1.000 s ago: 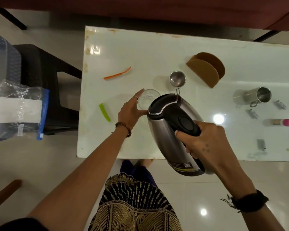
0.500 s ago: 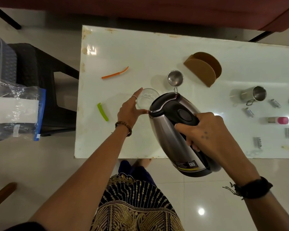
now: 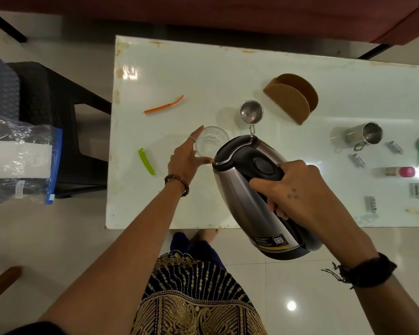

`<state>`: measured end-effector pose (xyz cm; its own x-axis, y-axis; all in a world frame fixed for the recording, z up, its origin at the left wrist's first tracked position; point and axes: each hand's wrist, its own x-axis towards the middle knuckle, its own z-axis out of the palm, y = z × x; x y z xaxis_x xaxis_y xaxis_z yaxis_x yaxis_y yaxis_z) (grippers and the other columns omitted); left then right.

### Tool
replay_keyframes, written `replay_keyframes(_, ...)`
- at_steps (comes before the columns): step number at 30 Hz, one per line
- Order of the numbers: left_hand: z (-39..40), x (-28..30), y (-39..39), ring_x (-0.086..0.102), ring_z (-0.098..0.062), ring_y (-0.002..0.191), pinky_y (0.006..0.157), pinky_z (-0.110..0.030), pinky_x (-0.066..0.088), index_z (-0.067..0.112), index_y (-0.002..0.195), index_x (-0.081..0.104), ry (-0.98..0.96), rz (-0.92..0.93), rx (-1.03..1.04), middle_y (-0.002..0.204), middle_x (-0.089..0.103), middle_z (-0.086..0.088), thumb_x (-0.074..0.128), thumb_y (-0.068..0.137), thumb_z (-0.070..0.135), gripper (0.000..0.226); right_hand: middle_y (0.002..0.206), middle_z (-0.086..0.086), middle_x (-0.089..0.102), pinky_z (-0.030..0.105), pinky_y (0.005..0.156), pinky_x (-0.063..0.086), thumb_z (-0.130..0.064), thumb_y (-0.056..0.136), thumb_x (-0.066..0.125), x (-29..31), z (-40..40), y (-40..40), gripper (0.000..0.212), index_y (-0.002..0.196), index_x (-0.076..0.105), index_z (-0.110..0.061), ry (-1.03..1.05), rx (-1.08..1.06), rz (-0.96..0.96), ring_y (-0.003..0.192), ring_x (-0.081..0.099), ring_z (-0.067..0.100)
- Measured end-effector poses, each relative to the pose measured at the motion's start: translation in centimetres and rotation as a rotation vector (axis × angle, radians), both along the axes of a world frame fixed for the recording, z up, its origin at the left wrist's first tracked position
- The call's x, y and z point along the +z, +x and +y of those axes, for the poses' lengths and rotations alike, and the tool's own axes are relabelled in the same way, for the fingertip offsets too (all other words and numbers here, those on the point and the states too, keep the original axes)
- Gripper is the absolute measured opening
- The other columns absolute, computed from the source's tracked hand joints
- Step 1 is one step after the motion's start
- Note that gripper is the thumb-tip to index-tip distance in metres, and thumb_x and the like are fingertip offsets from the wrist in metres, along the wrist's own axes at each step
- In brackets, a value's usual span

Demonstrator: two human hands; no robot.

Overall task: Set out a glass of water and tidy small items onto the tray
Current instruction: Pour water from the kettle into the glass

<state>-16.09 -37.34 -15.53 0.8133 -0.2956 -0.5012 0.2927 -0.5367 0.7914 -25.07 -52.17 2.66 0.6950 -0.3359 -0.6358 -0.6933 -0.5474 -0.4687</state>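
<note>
Head cam, looking down. Glass (image 3: 211, 140) upright on white tabletop (image 3: 155, 68), nr the front-left part, rim up; can't tell if any water in it yet. L hand (image 3: 186, 157) steadies it: forefinger along the far-left side, thumb at the near side, a loose wrap w/ fingers fairly straight, not a full clamp. R hand (image 3: 289, 188) has its grip closed round the black handle of the steel kettle (image 3: 254, 189), fingers curled under. Kettle tipped, long axis running from base (near, right, out past the tabletop edge) up to lid/spout end (far, left), which sits just beside the glass rim, on its near-right side. No stream visible. Key relation: glass lies far-left of the R-hand grip, straight along the kettle's axis, so a pour likely needs more tilt than shift. L hand is the nearer one to the glass. Risk, as I judge: spout short of the rim, water onto the tabletop. Small items well to the right: batteries (image 3: 357, 160), pink-capped tube (image 3: 397, 171); green clip (image 3: 146, 161), orange clip (image 3: 163, 104) to the left. No tray in view.
</note>
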Motion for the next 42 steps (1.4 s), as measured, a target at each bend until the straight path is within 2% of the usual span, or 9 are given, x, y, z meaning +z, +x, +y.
replay_keyframes(4,-0.1,0.2,0.0,0.057,-0.026,0.115,0.098,-0.046,0.045,0.035,0.138,0.036,0.024,-0.006,-0.002,0.133,0.055,0.0,0.078,0.069,0.022,0.081,0.054,0.012,0.065,0.042,0.061,0.057,-0.027,0.069,0.063,0.2,0.2,0.2,0.023,0.056,0.055,-0.011,0.0,-0.008,0.006,0.041,0.052,0.017)
replay_keyframes(10,-0.2,0.2,-0.1,0.055,-0.026,0.117,0.1,-0.046,0.044,0.033,0.138,0.036,0.002,0.011,0.012,0.133,0.054,-0.001,0.077,0.07,0.019,0.081,0.046,0.005,0.062,0.039,0.059,0.056,-0.031,0.068,0.061,0.3,0.2,0.3,0.021,0.059,0.056,-0.013,0.016,-0.027,0.015,0.03,0.048,0.005)
replay_keyframes(16,-0.1,0.2,-0.2,0.056,-0.025,0.117,0.1,-0.046,0.044,0.034,0.137,0.036,-0.009,0.01,0.018,0.135,0.053,0.0,0.077,0.07,0.019,0.08,0.063,0.017,0.066,0.042,0.062,0.057,-0.025,0.072,0.062,0.5,0.3,0.6,0.019,0.056,0.054,-0.017,0.001,0.04,0.004,0.045,0.052,0.019)
replay_keyframes(18,-0.1,0.1,-0.2,0.056,-0.024,0.118,0.1,-0.046,0.044,0.033,0.138,0.037,-0.012,0.01,0.02,0.135,0.053,0.0,0.077,0.071,0.018,0.079,0.067,0.019,0.065,0.039,0.061,0.056,-0.022,0.077,0.061,0.3,0.3,0.6,0.028,0.052,0.049,-0.018,-0.011,0.104,-0.008,0.05,0.054,0.023)
replay_keyframes(22,-0.1,0.3,-0.2,0.056,-0.026,0.117,0.098,-0.046,0.046,0.031,0.138,0.036,0.012,-0.017,0.004,0.134,0.054,-0.001,0.076,0.072,0.02,0.078,0.048,-0.001,0.057,0.023,0.048,0.046,-0.037,0.082,0.057,0.1,0.3,0.4,0.04,0.049,0.053,-0.015,-0.006,0.109,-0.019,0.045,0.055,0.014)
replay_keyframes(28,-0.2,0.4,0.0,0.059,-0.028,0.111,0.093,-0.046,0.048,0.03,0.137,0.037,0.05,-0.053,-0.026,0.132,0.056,0.0,0.074,0.072,0.022,0.075,0.045,-0.003,0.056,0.02,0.046,0.044,-0.039,0.082,0.056,0.3,0.5,0.7,0.042,0.048,0.053,-0.014,-0.006,0.114,-0.017,0.043,0.054,0.011)
replay_keyframes(30,-0.2,0.3,0.0,0.06,-0.028,0.109,0.09,-0.043,0.048,0.03,0.137,0.037,0.07,-0.064,-0.033,0.13,0.057,0.0,0.074,0.073,0.024,0.074,0.048,0.001,0.058,0.024,0.047,0.047,-0.037,0.081,0.057,0.4,0.6,0.9,0.04,0.049,0.053,-0.014,-0.004,0.11,-0.014,0.044,0.054,0.014)
replay_keyframes(34,-0.3,0.2,0.0,0.061,-0.026,0.106,0.087,-0.038,0.046,0.034,0.136,0.037,0.085,-0.055,-0.031,0.127,0.059,0.002,0.073,0.072,0.024,0.074,0.067,0.021,0.064,0.044,0.063,0.056,-0.021,0.074,0.062,0.8,0.7,1.4,0.02,0.058,0.055,-0.011,0.022,0.054,0.009,0.048,0.052,0.022)
replay_keyframes(42,-0.2,0.1,-0.1,0.06,-0.026,0.11,0.092,-0.037,0.046,0.03,0.137,0.037,0.068,-0.062,-0.035,0.132,0.056,0.001,0.075,0.071,0.024,0.077,0.054,0.013,0.066,0.046,0.063,0.057,-0.031,0.068,0.062,0.8,0.7,1.3,0.023,0.062,0.058,-0.008,0.015,-0.004,0.037,0.04,0.051,0.018)
